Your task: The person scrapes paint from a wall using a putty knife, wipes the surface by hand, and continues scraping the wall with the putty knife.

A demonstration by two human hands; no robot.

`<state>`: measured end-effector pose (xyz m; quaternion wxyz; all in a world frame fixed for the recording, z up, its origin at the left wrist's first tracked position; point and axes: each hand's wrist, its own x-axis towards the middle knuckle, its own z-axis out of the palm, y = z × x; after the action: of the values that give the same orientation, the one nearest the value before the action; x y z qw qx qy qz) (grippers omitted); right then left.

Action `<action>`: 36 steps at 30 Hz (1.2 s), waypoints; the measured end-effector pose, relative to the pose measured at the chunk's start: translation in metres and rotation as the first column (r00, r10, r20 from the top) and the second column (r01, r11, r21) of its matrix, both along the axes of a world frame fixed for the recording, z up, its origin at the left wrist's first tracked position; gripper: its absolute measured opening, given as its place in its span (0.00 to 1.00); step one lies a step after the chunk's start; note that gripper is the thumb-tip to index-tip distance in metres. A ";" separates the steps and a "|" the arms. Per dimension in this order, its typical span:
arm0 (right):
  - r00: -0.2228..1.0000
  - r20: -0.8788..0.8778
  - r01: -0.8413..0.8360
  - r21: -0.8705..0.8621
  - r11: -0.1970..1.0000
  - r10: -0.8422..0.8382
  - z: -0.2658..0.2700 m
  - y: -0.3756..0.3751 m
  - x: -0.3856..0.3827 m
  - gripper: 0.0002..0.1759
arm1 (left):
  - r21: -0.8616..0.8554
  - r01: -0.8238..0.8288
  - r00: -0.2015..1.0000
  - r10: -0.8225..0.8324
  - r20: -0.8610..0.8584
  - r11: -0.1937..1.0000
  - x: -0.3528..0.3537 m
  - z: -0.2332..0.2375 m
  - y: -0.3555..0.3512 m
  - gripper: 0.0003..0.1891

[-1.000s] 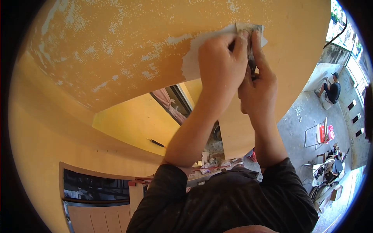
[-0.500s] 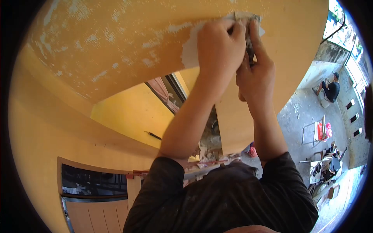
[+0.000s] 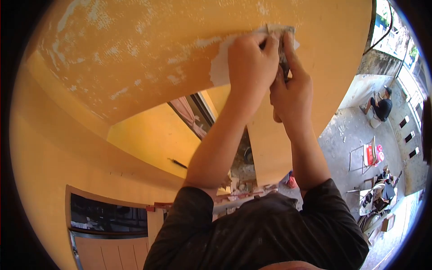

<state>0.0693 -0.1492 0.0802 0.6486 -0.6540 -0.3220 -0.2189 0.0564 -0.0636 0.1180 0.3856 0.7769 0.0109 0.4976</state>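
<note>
Above me, both hands meet at a putty knife (image 3: pixel 282 29) whose broad blade lies against the orange-painted surface (image 3: pixel 148 49). My right hand (image 3: pixel 293 92) wraps its handle, with the index finger stretched up along the blade. My left hand (image 3: pixel 251 58) is closed beside it, thumb and fingers pressed at the blade's left side; part of the grip is hidden. A bare pale patch (image 3: pixel 219 67), where paint is gone, shows just left of my left hand. Flaked and scratched paint spreads farther left.
At the right, below me, a person (image 3: pixel 382 105) sits by a wall. A folding chair (image 3: pixel 370 153) with red and pink items stands on the concrete floor, near a cluttered table (image 3: pixel 375 198). A window opening with a pink curtain (image 3: pixel 186 112) lies beneath my left arm.
The whole view has shifted slightly. Both hands and the putty knife appear a little lower and farther left; their grip looks the same.
</note>
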 end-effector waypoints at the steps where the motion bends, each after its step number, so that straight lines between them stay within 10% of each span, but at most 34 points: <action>1: 0.999 -0.039 -0.002 -0.031 1.000 0.001 0.001 -0.002 -0.004 0.30 | -0.012 -0.002 0.997 0.001 -0.082 1.000 -0.005 0.004 -0.001 0.16; 36: 1.000 -0.012 -0.029 0.027 0.999 0.029 0.006 -0.002 0.000 0.28 | 0.026 -0.018 0.994 0.020 -0.110 1.000 -0.002 0.008 -0.001 0.15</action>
<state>0.0691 -0.1516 0.0858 0.6624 -0.6419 -0.3244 -0.2096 0.0541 -0.0648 0.1261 0.3699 0.8078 0.0334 0.4578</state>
